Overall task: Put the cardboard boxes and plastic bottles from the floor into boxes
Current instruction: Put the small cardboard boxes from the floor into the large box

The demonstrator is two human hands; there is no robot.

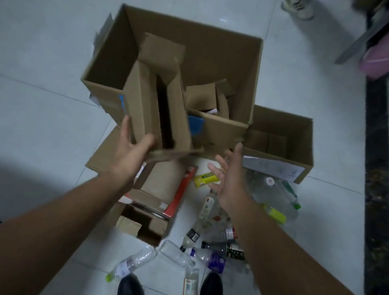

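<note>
Bare left hand (133,151) grips a narrow box (154,111), right hand (230,174) spread, above littered white tiles (45,40).

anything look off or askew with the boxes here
The narrow cardboard box, gripped by the left hand, sits tilted across the near rim of the big box, half in and half out. The right hand is open, holding nothing. Plastic bottles lie strewn over the floor.

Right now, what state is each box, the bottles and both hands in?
large box: open, upright, cardboard pieces inside.
narrow box: open, held tilted over large box.
small box: open, on floor.
plastic bottles: lying on floor.
left hand: grips narrow box.
right hand: open, empty.
</note>
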